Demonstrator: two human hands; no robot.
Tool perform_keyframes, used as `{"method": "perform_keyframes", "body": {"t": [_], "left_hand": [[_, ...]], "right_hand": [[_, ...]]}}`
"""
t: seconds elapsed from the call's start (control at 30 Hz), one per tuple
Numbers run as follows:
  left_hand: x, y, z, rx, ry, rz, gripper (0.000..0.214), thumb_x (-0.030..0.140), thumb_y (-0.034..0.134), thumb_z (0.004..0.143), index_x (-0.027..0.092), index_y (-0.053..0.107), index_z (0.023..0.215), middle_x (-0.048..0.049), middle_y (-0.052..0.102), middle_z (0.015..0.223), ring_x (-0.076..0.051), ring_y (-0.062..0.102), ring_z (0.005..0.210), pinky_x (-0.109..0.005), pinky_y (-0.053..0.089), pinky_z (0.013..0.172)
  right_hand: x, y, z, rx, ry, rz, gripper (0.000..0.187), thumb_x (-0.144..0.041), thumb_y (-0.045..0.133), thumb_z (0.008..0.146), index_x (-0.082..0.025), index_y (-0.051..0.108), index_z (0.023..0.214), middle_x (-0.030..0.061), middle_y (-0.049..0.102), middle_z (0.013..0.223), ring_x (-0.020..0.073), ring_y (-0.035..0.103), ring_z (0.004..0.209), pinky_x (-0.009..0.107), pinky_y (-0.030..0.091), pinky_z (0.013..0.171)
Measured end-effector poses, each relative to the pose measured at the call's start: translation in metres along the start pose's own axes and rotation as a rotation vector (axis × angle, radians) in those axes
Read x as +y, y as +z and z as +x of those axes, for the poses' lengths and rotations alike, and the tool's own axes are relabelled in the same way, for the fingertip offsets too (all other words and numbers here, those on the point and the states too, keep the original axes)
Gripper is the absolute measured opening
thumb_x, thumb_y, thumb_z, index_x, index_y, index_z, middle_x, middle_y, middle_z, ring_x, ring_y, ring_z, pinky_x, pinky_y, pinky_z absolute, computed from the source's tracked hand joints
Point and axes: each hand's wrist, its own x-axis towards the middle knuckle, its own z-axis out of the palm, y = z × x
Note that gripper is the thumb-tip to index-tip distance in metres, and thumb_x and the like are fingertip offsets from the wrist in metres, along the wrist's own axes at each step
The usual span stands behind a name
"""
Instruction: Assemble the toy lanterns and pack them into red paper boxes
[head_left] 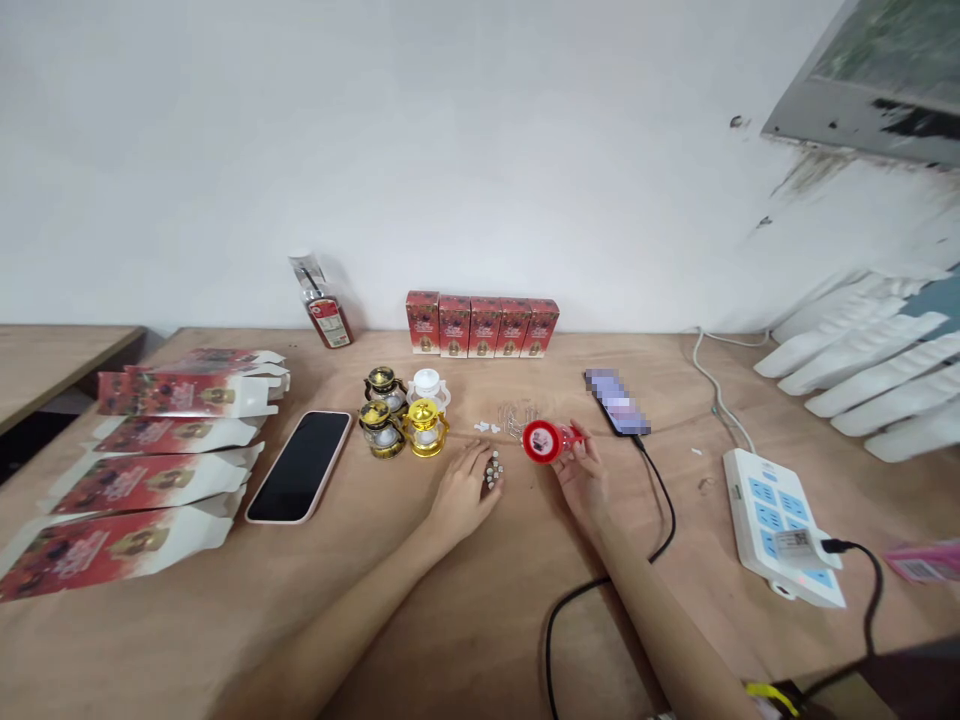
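My right hand (581, 478) holds a small red lantern-shaped toy (546, 441) on its side just above the wooden table (480, 600), fingers wrapped round its right end. My left hand (465, 490) rests on the table to the left of it, fingertips curled against a cluster of small silvery button cells (493, 470). A few tiny white bits (486, 427) and clear wire pieces (517, 415) lie just beyond both hands. Several small lanterns, black-gold, white and gold (405, 415), stand to the left of my left hand.
A black phone in a pink case (300, 466) lies left of the lanterns. Flat red-and-white cartons (150, 470) are stacked at the left. Folded red boxes (482, 325) line the wall beside a bottle (321, 303). Another phone (616, 402) on a black cable, a white power strip (780, 525) and white foam pieces (862, 370) lie right.
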Motion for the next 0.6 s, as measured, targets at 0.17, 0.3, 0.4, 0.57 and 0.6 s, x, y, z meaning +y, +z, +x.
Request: {"method": "perform_keyframes", "body": {"t": [0.17,0.3,0.4,0.57,0.6], "left_hand": [[0.0,-0.006,-0.006,-0.075,0.011,-0.103,0.059,0.026,0.059,0.08,0.018,0.036,0.134,-0.0152,0.047,0.134,-0.026,0.046,0.125,-0.042,0.041,0.103],[0.004,-0.005,0.003,-0.162,0.119,-0.023,0.055,0.03,0.06,0.08,0.015,0.042,0.13,-0.0176,0.044,0.137,-0.029,0.04,0.13,-0.045,0.038,0.104],[0.01,-0.004,0.015,-0.143,0.179,0.053,0.048,0.035,0.057,0.082,0.015,0.047,0.125,-0.0159,0.048,0.135,-0.03,0.036,0.132,-0.049,0.031,0.108],[0.016,-0.001,0.033,-0.124,0.196,0.132,0.038,0.037,0.051,0.085,0.017,0.054,0.118,-0.0119,0.059,0.124,-0.029,0.041,0.128,-0.052,0.021,0.11],[0.016,-0.001,0.036,-0.126,0.191,0.148,0.033,0.036,0.049,0.086,0.017,0.056,0.113,-0.0115,0.062,0.12,-0.028,0.042,0.127,-0.052,0.02,0.11]], "right_hand": [[-0.001,-0.001,0.003,0.022,-0.036,0.018,0.031,-0.033,0.07,0.07,-0.03,0.06,0.099,-0.0023,0.067,0.096,0.0131,0.063,0.084,0.033,0.05,0.08],[-0.002,-0.004,0.004,0.055,-0.031,0.055,0.028,-0.031,0.069,0.071,-0.028,0.061,0.098,-0.0012,0.069,0.097,0.0141,0.064,0.086,0.035,0.05,0.083],[-0.002,-0.009,0.006,0.087,-0.021,0.091,0.028,-0.033,0.069,0.071,-0.027,0.062,0.099,-0.0008,0.069,0.099,0.0141,0.064,0.087,0.034,0.05,0.083],[-0.004,-0.014,0.009,0.108,-0.038,0.11,0.031,-0.036,0.069,0.071,-0.027,0.063,0.1,0.0005,0.07,0.101,0.017,0.064,0.094,0.039,0.049,0.087],[-0.004,-0.014,0.01,0.113,-0.043,0.111,0.031,-0.036,0.069,0.071,-0.027,0.063,0.1,0.0009,0.07,0.102,0.0175,0.064,0.094,0.04,0.05,0.087]]}}
